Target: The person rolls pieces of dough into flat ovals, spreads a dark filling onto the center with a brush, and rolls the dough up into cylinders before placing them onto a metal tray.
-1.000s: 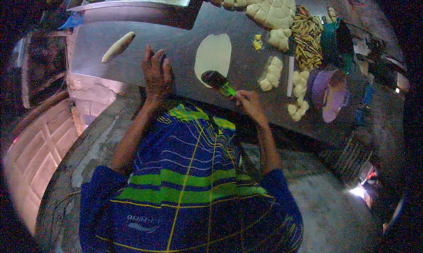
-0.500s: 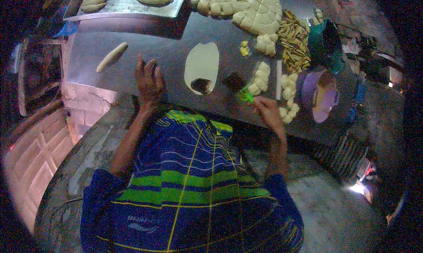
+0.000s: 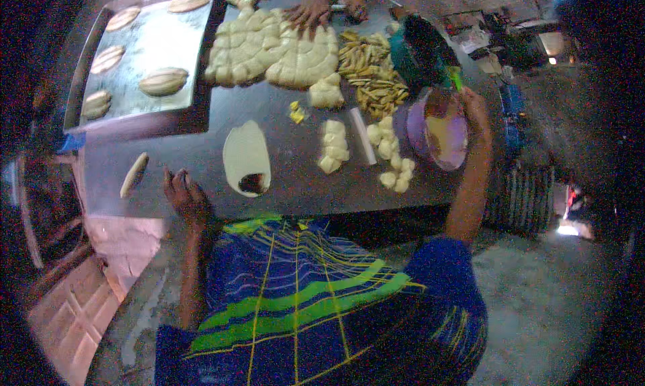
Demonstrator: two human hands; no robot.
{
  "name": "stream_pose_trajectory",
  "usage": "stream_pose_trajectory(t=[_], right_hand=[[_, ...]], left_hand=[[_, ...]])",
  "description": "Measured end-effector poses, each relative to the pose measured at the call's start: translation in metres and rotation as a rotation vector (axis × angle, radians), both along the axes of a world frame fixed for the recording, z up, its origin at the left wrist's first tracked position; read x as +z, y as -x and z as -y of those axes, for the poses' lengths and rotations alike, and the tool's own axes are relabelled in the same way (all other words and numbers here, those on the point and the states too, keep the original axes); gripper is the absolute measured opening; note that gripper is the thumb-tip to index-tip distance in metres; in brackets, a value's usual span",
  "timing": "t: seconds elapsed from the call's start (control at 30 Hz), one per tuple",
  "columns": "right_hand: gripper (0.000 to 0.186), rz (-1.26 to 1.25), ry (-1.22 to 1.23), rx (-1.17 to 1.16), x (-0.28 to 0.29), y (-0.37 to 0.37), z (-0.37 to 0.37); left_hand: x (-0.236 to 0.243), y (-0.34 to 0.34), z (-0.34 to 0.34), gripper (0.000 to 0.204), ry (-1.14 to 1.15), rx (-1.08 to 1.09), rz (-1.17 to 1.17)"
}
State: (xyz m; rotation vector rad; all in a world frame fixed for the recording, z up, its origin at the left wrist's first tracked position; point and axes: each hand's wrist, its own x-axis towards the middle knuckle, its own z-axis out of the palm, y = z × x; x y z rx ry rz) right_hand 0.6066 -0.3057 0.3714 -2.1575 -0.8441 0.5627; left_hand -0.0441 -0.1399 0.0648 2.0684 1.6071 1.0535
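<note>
My right hand [image 3: 476, 114] is closed around a bright green tool [image 3: 455, 77], held over the far rim of a purple bowl [image 3: 416, 125]. The tool's working end is too blurred to make out. Brown and yellowish stuff lines the bowl. My left hand [image 3: 186, 196] rests at the table's near edge, fingers apart and slightly bent, holding nothing. Between my hands lies a flattened oval of dough [image 3: 246, 151], with a dark patch of filling [image 3: 252, 183] at its near end. A slim rolled dough piece [image 3: 134, 175] lies left of my left hand.
A metal tray [image 3: 144, 97] with several shaped loaves stands far left. Another person's hands [image 3: 310, 14] are at a scored dough slab [image 3: 269, 53]. Dough lumps [image 3: 332, 146], a pale rod [image 3: 363, 136], a pile of yellow-brown strips [image 3: 371, 73] and a dark green bucket [image 3: 406, 57] stand rightward.
My right hand has carried the green tool rightward, from near the flattened dough to the purple bowl. The view has shifted, and another person's hands now show. My left hand stays open.
</note>
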Motion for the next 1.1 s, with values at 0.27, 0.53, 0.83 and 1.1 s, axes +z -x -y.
stream_pose_trajectory(t=[0.27,0.53,0.83,1.1], right_hand=[[0.037,0.949,0.194,0.193,-0.089,-0.196,-0.041],[0.024,1.375,0.172,0.343,-0.153,-0.032,-0.152],[0.02,0.986,-0.109,0.63,-0.247,0.039,-0.161],[0.016,0.942,-0.108,0.382,-0.274,-0.018,-0.126]], left_hand=[[0.015,-0.006,0.005,0.026,0.073,0.027,-0.059],[0.033,0.004,0.006,0.026,-0.013,0.114,-0.174],[0.017,-0.001,0.005,0.027,-0.003,0.062,-0.205],[0.027,-0.007,0.008,0.026,-0.006,0.087,-0.189]])
